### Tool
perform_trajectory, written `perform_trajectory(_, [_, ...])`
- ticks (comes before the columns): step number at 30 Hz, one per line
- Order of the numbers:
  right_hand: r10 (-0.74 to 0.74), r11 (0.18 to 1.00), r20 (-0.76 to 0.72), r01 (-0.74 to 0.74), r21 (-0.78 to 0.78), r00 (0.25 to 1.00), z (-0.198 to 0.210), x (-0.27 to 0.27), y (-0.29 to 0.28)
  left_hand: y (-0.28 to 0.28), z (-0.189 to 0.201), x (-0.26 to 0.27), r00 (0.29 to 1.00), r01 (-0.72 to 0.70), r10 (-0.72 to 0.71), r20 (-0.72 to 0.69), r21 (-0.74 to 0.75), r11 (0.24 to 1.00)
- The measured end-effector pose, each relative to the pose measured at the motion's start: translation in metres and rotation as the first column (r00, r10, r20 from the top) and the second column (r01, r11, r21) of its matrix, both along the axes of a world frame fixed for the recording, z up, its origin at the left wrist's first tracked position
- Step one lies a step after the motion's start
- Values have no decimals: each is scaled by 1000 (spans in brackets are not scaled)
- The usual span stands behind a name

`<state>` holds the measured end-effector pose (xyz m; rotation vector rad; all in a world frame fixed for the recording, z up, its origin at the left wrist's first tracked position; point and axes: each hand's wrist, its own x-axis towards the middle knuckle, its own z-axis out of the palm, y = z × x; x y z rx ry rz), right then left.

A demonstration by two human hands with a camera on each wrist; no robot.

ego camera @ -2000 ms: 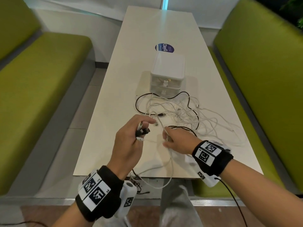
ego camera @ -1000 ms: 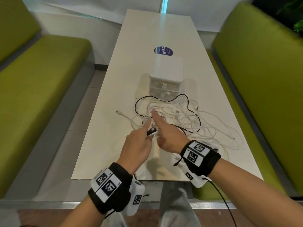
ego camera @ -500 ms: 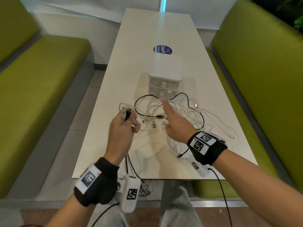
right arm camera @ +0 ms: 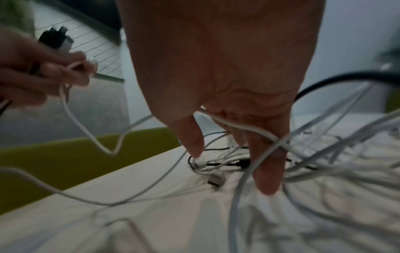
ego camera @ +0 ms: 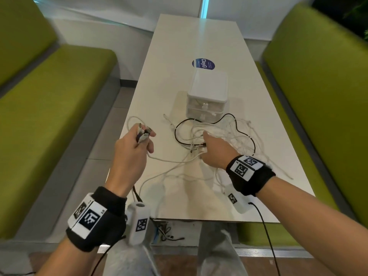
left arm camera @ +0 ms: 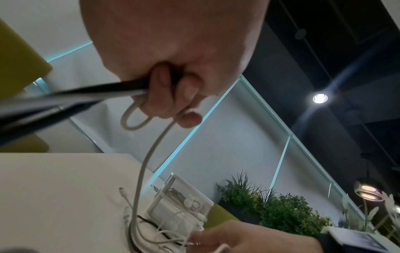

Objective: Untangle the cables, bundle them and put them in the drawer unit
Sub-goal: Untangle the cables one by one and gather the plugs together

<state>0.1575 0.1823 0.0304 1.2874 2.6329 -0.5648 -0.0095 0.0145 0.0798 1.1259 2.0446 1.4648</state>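
A tangle of white cables (ego camera: 219,136) with one black cable (ego camera: 176,134) lies on the white table (ego camera: 179,46), just in front of the small white drawer unit (ego camera: 207,96), whose drawers are closed. My left hand (ego camera: 146,136) is raised at the table's left edge and grips several plug ends, white and black. A white cable (left arm camera: 140,171) runs down from my left hand (left arm camera: 173,95) to the pile. My right hand (right arm camera: 229,162) reaches down into the tangle with thumb and fingers extended. A white cable (right arm camera: 244,130) lies across its fingers, and loose plugs (right arm camera: 216,179) sit below them.
Green upholstered benches flank the table on the left (ego camera: 49,116) and right (ego camera: 318,96). A blue round sticker (ego camera: 203,64) sits behind the drawer unit. More cable hangs over the near table edge (ego camera: 163,230). Potted plants (left arm camera: 281,208) stand beyond the right bench.
My left hand has pulled the plug ends out to the left and up, away from the pile. My right hand has dropped from above the pile into the tangle.
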Motion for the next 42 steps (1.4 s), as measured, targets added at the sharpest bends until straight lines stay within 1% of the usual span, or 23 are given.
perform_trajectory(2, [6, 1000, 35, -6, 18, 999, 1, 5, -4, -2, -4, -4, 1000, 14, -16, -26, -59, 998])
perform_trajectory(3, [22, 999, 16, -22, 46, 1000, 2, 7, -6, -4, -6, -6, 999, 11, -14, -34, -78, 997])
perform_trajectory(5, [78, 993, -73, -71, 91, 994, 4, 13, -11, -7, -9, -9, 999, -2, -2, -40, -100, 995])
perform_trajectory(6, [123, 985, -108, -109, 133, 986, 5, 14, -13, -8, -9, -9, 999, -4, 1, -36, -101, 995])
perform_trajectory(7, [188, 968, -107, -166, 186, 976, 6, 15, -15, -9, -8, -8, 1000, 4, -6, -19, -97, 995])
perform_trajectory(9, [337, 916, -42, -317, 246, 941, 9, 11, -21, -8, -5, -4, 996, 61, -57, 63, -69, 996])
perform_trajectory(11, [434, 886, -4, -426, 183, 901, 8, 0, -29, -8, 0, 0, 982, 121, -117, 145, -17, 993])
perform_trajectory(13, [458, 887, 50, -460, 50, 888, 2, -14, -41, -8, 4, 4, 973, 145, -146, 178, 17, 989])
perform_trajectory(15, [444, 896, 79, -442, -44, 893, -10, -25, -54, -10, 6, 6, 971, 155, -155, 180, 18, 988])
perform_trajectory(16, [432, 902, 66, -430, -43, 899, -15, -29, -59, -10, 6, 7, 972, 156, -156, 174, 12, 988])
perform_trajectory(18, [414, 909, 72, -417, 26, 907, -23, -33, -63, -11, 5, 5, 974, 156, -154, 168, 5, 988])
perform_trajectory(20, [385, 908, 149, -403, 115, 911, -26, -33, -58, -12, 5, 5, 973, 155, -153, 174, 7, 988])
perform_trajectory(22, [291, 928, 176, -322, 185, 940, -24, -31, -49, -12, 3, 5, 970, 163, -162, 180, 10, 987])
perform_trajectory(25, [126, 961, 126, -153, 232, 984, -21, -27, -37, -14, -1, 5, 970, 167, -166, 178, 5, 986])
perform_trajectory(28, [96, 960, 153, -132, 248, 984, -22, -23, -33, -14, -3, 4, 989, 98, -98, 115, 3, 995])
perform_trajectory(30, [81, 949, 168, -127, 287, 982, -23, -19, -32, -16, -3, 1, 997, 47, -46, 54, -14, 999])
perform_trajectory(31, [50, 945, 167, -101, 310, 985, -22, -17, -32, -17, -4, 0, 999, 35, -34, 25, -28, 999])
perform_trajectory(33, [-67, 949, 133, 22, 313, 989, -21, -15, -27, -18, -5, -1, 999, 38, -39, -31, -57, 998])
perform_trajectory(35, [-171, 954, 81, 144, 262, 982, -19, -15, -23, -18, -8, 0, 997, 47, -51, -51, -77, 996])
perform_trajectory(36, [-174, 956, 68, 152, 249, 982, -18, -15, -21, -17, -10, 0, 997, 50, -54, -55, -78, 996])
perform_trajectory(39, [-51, 966, 105, 22, 256, 993, -17, -15, -20, -12, -15, -2, 995, 40, -47, -86, -76, 996])
perform_trajectory(40, [5, 978, 97, -25, 209, 995, -17, -13, -20, -10, -17, -3, 993, 32, -42, -111, -88, 996])
perform_trajectory(42, [96, 993, 13, -96, 67, 995, -16, -8, -18, -9, -21, -5, 982, 12, -38, -184, -141, 990])
